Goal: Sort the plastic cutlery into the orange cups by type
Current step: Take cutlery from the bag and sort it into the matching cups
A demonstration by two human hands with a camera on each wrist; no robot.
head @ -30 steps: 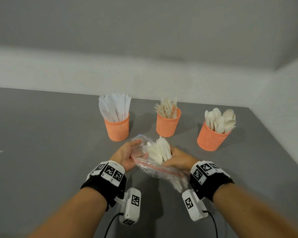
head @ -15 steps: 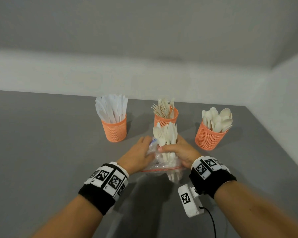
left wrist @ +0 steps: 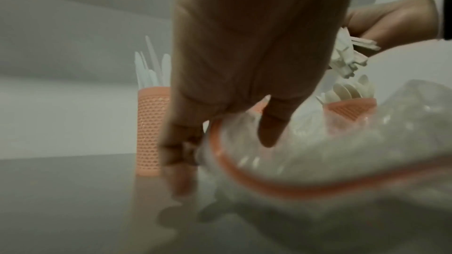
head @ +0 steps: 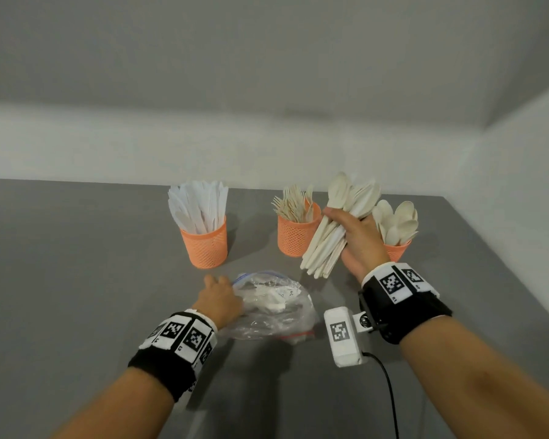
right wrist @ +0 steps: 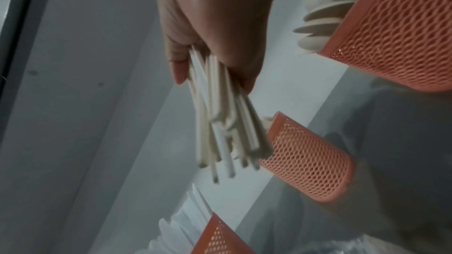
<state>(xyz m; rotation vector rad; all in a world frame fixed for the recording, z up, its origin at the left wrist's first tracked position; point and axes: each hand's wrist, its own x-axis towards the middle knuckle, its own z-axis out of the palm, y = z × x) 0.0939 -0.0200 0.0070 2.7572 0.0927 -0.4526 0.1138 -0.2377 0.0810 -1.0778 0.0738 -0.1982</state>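
My right hand [head: 358, 239] is raised above the table [head: 76, 280], wrist cocked back, with the fingers wrapped round a bundle [head: 336, 229] of pale cutlery. In the head view the bowls of spoons fan out at the top of the bundle and the handles slant down and to the left. The right wrist view shows the handles splaying out below my closed fingers [right wrist: 181, 61]. The bundle hangs between the fork cup [head: 293, 236] and the spoon cup [head: 396, 250], in front of both and touching neither, as far as I can see.

My left hand [head: 217, 299] is low, palm down, forearm stretched forward over the table. It rests on the left end of the bag [head: 273, 308], which lies crumpled on the table with a few white pieces visible inside. In the left wrist view the fingers [left wrist: 269, 126] point straight down onto the plastic near its orange seal strip; they look extended rather than curled, though that view is blurred.

The knife cup [head: 206, 245] stands upright to the left, well apart from both hands, full of white knives. The fork cup is in the middle, the spoon cup on the right, partly hidden behind my right wrist.
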